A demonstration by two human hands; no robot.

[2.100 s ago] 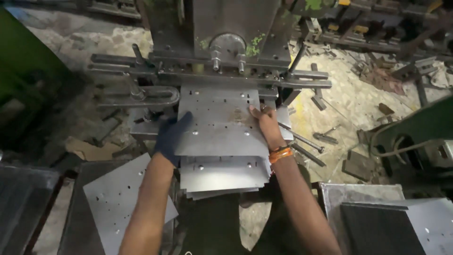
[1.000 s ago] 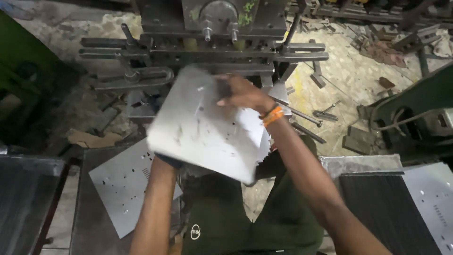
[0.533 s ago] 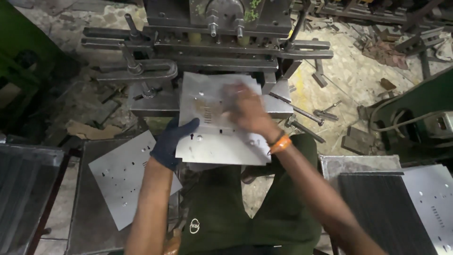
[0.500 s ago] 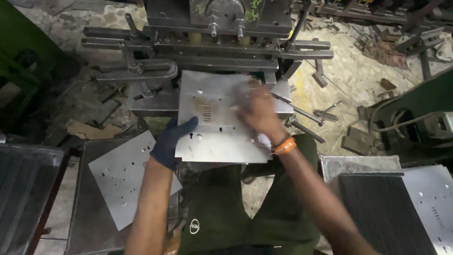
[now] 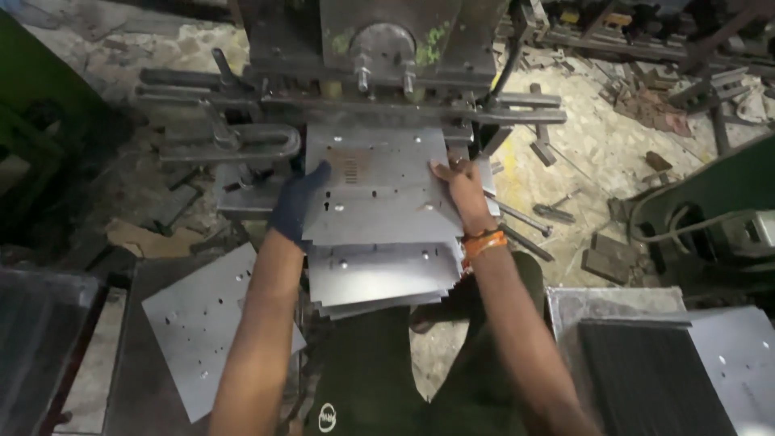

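A grey perforated metal sheet [image 5: 375, 190] lies flat on the bed of a press machine [image 5: 379, 48], its far edge under the press head. My left hand [image 5: 297, 206], in a dark glove, grips the sheet's left edge. My right hand [image 5: 462, 187], bare with an orange wristband, holds the sheet's right edge. Beneath it sits a stack of similar sheets [image 5: 379, 278] on my lap side of the machine.
Another punched sheet [image 5: 206, 319] lies on a dark table at the lower left. At the lower right stand a dark ribbed stack [image 5: 646, 379] and a pale sheet [image 5: 739, 363]. Metal scraps and bars litter the floor [image 5: 597, 153]. Green machinery [image 5: 710, 194] stands right.
The sheet was lifted and tilted a second ago, then laid flat. Both hands have since pushed it forward under the press head, and my right hand moved from its top to its right edge.
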